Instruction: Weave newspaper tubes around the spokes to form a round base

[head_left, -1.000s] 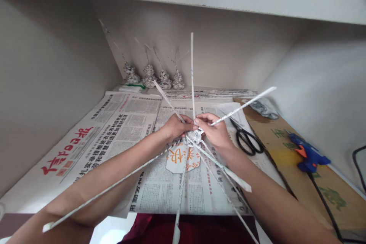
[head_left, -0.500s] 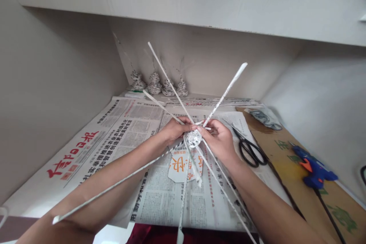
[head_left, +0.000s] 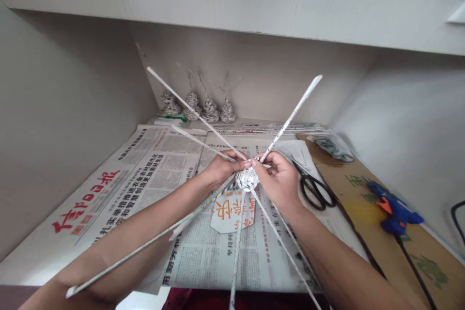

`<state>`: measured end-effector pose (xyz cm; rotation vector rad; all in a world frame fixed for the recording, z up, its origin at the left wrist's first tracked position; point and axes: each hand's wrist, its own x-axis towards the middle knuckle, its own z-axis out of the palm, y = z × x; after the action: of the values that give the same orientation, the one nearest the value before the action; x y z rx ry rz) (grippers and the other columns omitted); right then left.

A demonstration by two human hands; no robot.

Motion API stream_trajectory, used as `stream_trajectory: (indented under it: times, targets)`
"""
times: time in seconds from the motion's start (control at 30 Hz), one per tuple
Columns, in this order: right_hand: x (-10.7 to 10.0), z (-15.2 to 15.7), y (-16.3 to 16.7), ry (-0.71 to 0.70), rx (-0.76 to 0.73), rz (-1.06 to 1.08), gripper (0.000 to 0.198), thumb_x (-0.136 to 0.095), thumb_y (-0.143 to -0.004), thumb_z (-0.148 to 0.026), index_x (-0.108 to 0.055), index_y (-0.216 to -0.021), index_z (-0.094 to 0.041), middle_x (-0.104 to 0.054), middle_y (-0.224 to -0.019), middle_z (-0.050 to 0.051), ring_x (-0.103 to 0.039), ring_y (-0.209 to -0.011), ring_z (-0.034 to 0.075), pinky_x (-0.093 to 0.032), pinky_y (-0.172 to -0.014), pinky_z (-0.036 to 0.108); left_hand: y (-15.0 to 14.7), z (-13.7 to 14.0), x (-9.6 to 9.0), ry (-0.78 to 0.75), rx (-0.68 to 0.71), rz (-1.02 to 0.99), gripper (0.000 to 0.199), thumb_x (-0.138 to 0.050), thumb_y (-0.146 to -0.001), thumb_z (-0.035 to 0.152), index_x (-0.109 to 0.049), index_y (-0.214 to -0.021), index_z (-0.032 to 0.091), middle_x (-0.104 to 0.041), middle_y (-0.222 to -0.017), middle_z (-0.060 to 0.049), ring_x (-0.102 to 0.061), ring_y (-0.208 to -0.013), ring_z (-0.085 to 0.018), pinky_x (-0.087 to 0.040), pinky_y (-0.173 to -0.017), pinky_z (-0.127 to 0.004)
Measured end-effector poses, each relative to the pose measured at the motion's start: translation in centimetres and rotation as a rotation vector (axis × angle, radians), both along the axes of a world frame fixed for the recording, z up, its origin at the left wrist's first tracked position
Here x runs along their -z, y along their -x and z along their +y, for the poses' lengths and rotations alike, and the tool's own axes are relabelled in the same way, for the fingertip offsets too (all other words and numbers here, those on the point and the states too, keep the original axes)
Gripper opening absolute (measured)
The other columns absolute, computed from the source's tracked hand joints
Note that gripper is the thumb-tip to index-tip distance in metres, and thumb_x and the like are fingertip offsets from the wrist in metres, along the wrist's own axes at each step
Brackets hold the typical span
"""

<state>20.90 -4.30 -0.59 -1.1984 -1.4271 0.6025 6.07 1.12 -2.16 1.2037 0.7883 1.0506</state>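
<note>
Between my hands is a small round woven piece [head_left: 247, 180] of rolled newspaper, with several long paper sticks radiating from it. My left hand [head_left: 227, 168] pinches its far left edge, thumb on top, where two sticks point away to the upper left. On the far right edge, my right hand [head_left: 278, 172] is closed with thumb and fingers around the base of a paper stick [head_left: 290, 118] that slants up to the right. Other sticks run down toward me and across my left forearm. Beneath the piece lies a cut card [head_left: 222, 210] with orange characters.
Newspaper sheets [head_left: 136, 174] cover the table. Black-handled scissors [head_left: 316, 191] lie right of my right hand. A blue glue gun [head_left: 395, 210] rests on cardboard [head_left: 363, 223]. Several woven gourd shapes [head_left: 210, 110] stand at the back wall, near a bundle of paper sticks [head_left: 276, 129].
The woven piece has turned a little. The upper left stick leans further left, and a stick that hung in front of the piece now lies toward my left forearm.
</note>
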Motion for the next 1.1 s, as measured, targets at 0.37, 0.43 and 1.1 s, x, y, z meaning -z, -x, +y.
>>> stream_trajectory:
  times: [0.37, 0.43, 1.1]
  targets:
    - [0.2, 0.1, 0.1, -0.012, -0.026, 0.005, 0.015, -0.066, -0.076, -0.029, -0.063, -0.086, -0.019, -0.067, -0.08, 0.003, -0.062, -0.07, 0.015, -0.05, -0.062, 0.025, -0.2, -0.2, 0.1, 0.117, 0.03, -0.106, 0.028, -0.085, -0.05, 0.027, -0.071, -0.069, 0.013, -0.066, -0.065, -0.002, -0.058, -0.061, -0.012, -0.047, -0.07, -0.028]
    - [0.3, 0.2, 0.1, -0.013, -0.004, 0.012, 0.014, -0.066, -0.075, -0.03, -0.064, -0.084, -0.019, -0.067, -0.078, 0.003, -0.062, -0.067, 0.015, -0.05, -0.06, 0.025, -0.3, -0.3, 0.1, 0.128, 0.032, -0.106, 0.028, -0.085, -0.05, 0.027, -0.071, -0.069, 0.013, -0.067, -0.065, -0.002, -0.058, -0.062, -0.013, -0.047, -0.07, -0.029]
    - [1.0, 1.4, -1.0, 0.014, -0.124, 0.1, 0.028, -0.054, -0.084, -0.045, -0.063, -0.092, -0.02, -0.066, -0.081, 0.004, -0.06, -0.064, 0.015, -0.049, -0.06, 0.027, 2.1, 1.8, -0.7, 0.066, -0.115, -0.144, 0.037, -0.086, -0.047, 0.035, -0.063, -0.066, 0.013, -0.062, -0.061, 0.0, -0.054, -0.053, -0.01, -0.041, -0.054, -0.024]
